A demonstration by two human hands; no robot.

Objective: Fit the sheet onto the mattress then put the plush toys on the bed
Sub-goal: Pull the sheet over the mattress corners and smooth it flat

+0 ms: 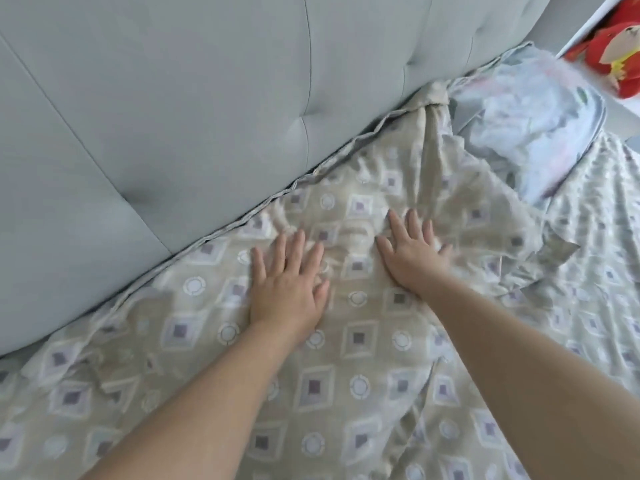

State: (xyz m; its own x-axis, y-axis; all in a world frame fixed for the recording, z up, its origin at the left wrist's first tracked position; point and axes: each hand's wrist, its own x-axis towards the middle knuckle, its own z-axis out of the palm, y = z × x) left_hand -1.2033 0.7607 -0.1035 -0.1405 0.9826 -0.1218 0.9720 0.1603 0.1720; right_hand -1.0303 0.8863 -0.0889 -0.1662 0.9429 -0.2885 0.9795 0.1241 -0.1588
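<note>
Head view: we are pressing left hand [287,292] and right hand [412,254], fingers [300,241] spread, holding nothing, onto the sheet [346,379].

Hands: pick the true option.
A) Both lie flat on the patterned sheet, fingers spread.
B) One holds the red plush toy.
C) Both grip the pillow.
A: the left hand and right hand press flat, fingers straight, on the patterned sheet near the headboard.
</note>
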